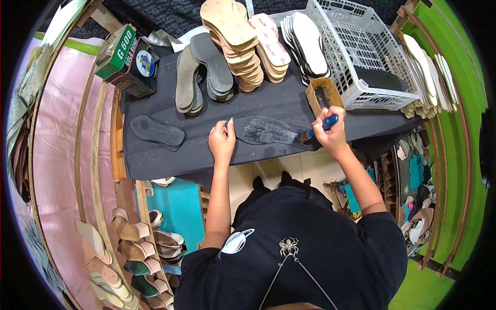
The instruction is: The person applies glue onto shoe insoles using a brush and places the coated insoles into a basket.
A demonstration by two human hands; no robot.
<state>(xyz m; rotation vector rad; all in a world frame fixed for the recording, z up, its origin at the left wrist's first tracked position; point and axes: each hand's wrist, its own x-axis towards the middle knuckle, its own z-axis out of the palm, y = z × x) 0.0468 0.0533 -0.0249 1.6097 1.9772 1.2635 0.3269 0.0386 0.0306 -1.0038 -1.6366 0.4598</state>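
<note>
A dark shoe sole (268, 130) lies flat on the black-covered table, its upper face streaked with a shiny, wet-looking coating. My right hand (330, 134) is closed around a brush with a blue handle (330, 122). The brush's dark bristles (304, 138) touch the sole near its right end. At the sole's left end, my left hand (222, 138) has curled fingers and a raised thumb, pinching the edge. Just beyond my right hand stands an open tan box (324, 95), dark and stained inside. Another dark sole (157, 132) rests to the left.
Stacks of grey soles (211, 64), tan insoles (235, 46) and white-topped insoles (308, 44) line the table's back. A grey plastic crate (361, 51) stands back right, a green-and-black can (129, 62) back left. Wooden racks with shoe parts (137, 250) flank both sides.
</note>
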